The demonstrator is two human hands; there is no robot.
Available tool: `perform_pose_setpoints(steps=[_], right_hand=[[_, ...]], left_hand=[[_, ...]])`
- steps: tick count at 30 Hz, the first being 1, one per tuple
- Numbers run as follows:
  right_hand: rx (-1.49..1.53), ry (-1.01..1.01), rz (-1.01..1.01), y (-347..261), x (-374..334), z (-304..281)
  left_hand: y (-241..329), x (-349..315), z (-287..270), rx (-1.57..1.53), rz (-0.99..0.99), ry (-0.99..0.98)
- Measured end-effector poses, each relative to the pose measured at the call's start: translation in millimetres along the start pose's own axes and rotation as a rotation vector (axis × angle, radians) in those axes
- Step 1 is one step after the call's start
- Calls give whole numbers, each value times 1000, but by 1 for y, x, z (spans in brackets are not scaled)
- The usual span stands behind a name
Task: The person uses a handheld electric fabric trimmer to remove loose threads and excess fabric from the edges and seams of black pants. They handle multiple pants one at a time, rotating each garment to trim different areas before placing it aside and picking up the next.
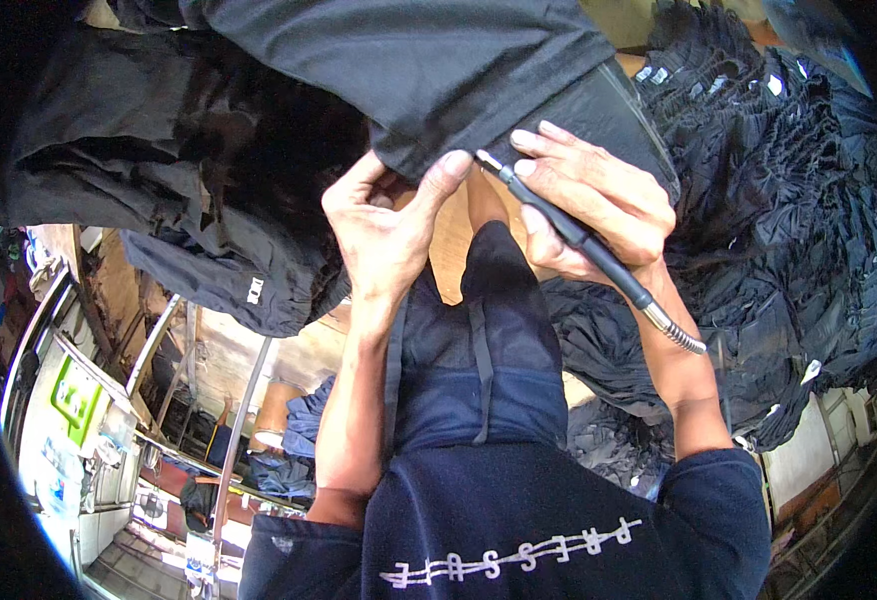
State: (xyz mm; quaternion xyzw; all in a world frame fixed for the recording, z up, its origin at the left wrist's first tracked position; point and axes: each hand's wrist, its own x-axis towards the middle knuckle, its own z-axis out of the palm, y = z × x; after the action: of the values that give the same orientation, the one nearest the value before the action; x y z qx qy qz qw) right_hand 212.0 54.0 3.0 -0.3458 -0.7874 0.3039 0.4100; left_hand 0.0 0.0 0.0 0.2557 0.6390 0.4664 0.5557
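My left hand [384, 225] pinches the lower edge of a black garment [429, 85] between thumb and fingers. My right hand [604, 205] is closed around a black pen-shaped tool [584, 240] with a narrow light tip and a metal spring at its rear end. The tip is close to my left thumb, by the garment's edge; whether it touches the cloth I cannot tell. Under the garment shows a dark flat board or panel [609, 125], with my right fingertips near it.
Heaps of black clothes with small white tags [759, 200] lie to the right. More dark garments [139, 150] are piled at the left. My legs in dark shorts [479, 330] are below my hands, over a wooden surface [449, 250]. Metal poles [244, 420] and a green-framed object [77, 400] stand at the lower left.
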Motion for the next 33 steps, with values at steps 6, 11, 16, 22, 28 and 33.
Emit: perform_pose_setpoints(steps=[6, 11, 16, 22, 28, 33], right_hand=[[-24, -24, -8, 0, -1, 1], [-10, -30, -22, 2, 0, 0], [-21, 3, -12, 1, -1, 2], [-45, 25, -1, 2, -1, 2], [-70, 44, 15, 2, -2, 1], [-98, 54, 52, 3, -3, -2]], left_hand=[[-1, -3, 2, -29, -42, 10], [-3, -2, 2, -48, -36, 27], [-2, -2, 3, -39, -50, 29], [-4, -1, 1, -52, -26, 13], [-5, -1, 0, -53, -12, 5], [-5, 0, 1, -60, 2, -7]])
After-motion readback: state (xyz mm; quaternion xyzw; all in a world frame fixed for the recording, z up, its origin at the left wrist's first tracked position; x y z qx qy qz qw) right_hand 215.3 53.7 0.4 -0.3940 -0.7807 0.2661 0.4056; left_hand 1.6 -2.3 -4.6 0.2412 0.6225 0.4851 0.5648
